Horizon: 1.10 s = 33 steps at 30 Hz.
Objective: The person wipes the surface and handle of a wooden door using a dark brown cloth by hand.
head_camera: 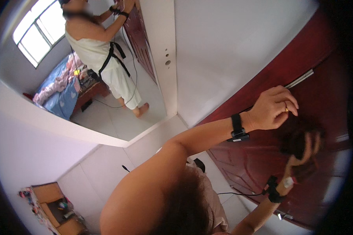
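Raised before a dark red panelled door [247,164], my left hand [278,108] has loosely curled fingers, a gold-coloured ring and a black wristband [237,129]. Whether something thin lies between its fingertips cannot be seen. Lower and farther right is my right hand [307,148], blurred, its fingers around or against a dark, blurred item [295,141] that I cannot identify. That wrist bears a black band with a small device [272,188], from which a black cable [238,193] runs left. Dark hair [182,205] shows beside my left upper arm.
A tall mirror-like panel at upper left shows a person [100,55] with raised arms, seemingly a reflection, and a bed [60,91] under a window [41,29]. Its pale frame [167,35] has round holes. A cluttered wooden unit [48,191] stands on the tiled floor [91,170] at lower left.
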Available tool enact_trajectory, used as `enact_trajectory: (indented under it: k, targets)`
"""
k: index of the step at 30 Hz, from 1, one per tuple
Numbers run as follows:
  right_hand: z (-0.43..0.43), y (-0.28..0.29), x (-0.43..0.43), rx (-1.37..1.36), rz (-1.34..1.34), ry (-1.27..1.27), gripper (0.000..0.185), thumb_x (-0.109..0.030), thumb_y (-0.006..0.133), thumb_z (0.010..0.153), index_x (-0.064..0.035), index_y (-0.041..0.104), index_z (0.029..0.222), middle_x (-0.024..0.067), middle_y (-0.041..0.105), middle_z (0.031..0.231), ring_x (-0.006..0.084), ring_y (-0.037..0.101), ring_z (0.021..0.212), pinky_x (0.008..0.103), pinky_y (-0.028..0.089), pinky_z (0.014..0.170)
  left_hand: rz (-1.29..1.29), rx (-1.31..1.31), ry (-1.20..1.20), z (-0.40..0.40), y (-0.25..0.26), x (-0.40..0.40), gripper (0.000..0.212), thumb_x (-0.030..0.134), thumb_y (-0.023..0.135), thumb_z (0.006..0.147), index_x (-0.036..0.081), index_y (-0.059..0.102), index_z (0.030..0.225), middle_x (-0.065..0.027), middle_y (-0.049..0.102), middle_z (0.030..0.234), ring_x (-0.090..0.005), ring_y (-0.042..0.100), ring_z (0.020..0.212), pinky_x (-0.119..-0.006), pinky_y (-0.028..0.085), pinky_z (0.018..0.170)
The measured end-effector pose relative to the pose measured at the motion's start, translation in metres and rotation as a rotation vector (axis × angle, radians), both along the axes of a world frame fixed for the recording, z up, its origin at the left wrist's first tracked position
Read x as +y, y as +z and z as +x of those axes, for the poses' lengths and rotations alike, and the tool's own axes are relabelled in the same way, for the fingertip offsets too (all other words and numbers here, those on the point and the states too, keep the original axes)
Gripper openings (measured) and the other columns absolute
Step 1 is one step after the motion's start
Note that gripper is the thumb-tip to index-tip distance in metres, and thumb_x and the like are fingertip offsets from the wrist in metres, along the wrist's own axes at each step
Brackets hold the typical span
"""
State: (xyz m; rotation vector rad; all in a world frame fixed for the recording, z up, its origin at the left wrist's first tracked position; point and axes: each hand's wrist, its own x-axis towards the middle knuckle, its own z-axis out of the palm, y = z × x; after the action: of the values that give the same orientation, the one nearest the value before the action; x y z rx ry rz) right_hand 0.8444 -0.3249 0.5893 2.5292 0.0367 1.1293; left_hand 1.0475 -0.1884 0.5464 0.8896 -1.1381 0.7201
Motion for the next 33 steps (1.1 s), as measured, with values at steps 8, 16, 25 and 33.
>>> enact_trajectory:
  k: [8,16,25,33]
  targets:
    - [0.015,0.035,0.026,-0.127,-0.075,-0.072,0.032,-0.008,0.057,0.097,-0.0109,0.064,0.128,0.0178,0.054,0.144,0.0416,0.051,0.131,0.0533,0.045,0.107,-0.228,-0.007,0.303,-0.020,0.038,-0.060,0.024,0.004,0.063,0.075,0.026,0.067,0.086,0.0110,0.068,0.111,-0.0196,0.059,0.104,-0.038,0.033,0.088]
    - [0.009,0.030,0.047,-0.079,0.009,-0.156,0.045,0.002,0.064,0.086,-0.0144,0.062,0.128,0.0133,0.050,0.149,0.0431,0.047,0.133,0.0574,0.037,0.111,-0.169,-0.003,0.270,-0.020,0.048,-0.047,0.023,0.005,0.067,0.076,0.027,0.067,0.083,0.0127,0.069,0.107,-0.0169,0.060,0.102,-0.038,0.034,0.089]
    - [-0.038,-0.012,0.006,0.247,-0.118,-0.206,0.042,-0.027,0.050,0.096,-0.0155,0.062,0.135,0.0163,0.049,0.150,0.0431,0.047,0.134,0.0577,0.035,0.114,-0.135,-0.125,0.083,-0.024,0.049,-0.052,0.018,0.008,0.068,0.079,0.026,0.067,0.084,0.0111,0.068,0.108,-0.0191,0.060,0.104,-0.037,0.043,0.092]
    - [-0.059,0.136,-0.042,-0.157,-0.307,-0.120,0.059,-0.047,0.048,0.101,-0.0042,0.053,0.142,0.0179,0.051,0.148,0.0429,0.043,0.138,0.0572,0.032,0.116,-0.152,-0.116,0.094,-0.018,0.047,-0.052,0.017,0.008,0.068,0.080,0.025,0.068,0.084,0.0108,0.068,0.106,-0.0193,0.061,0.103,-0.037,0.043,0.091]
